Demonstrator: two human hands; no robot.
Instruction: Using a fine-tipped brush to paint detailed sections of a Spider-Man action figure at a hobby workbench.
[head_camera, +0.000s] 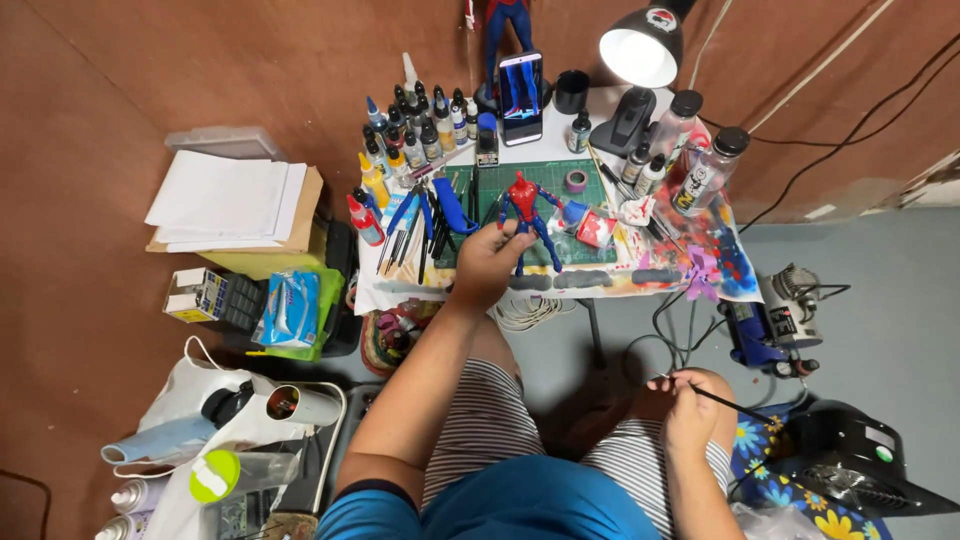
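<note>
A red and blue action figure (526, 212) stands over a green cutting mat (510, 180) on the small table. My left hand (490, 262) reaches forward and grips the figure by its lower body. My right hand (692, 402) rests by my right knee, closed around a thin black paintbrush (728, 404) that points right. I sit with striped shorts and a blue shirt below the table's front edge.
Several paint bottles (415, 130) crowd the table's back left, with a phone (521, 96), a lit lamp (640, 50) and two clear bottles (708, 165). A paper stack (228, 200) and boxes lie left; a compressor (775, 325) and black fan (860, 460) sit right.
</note>
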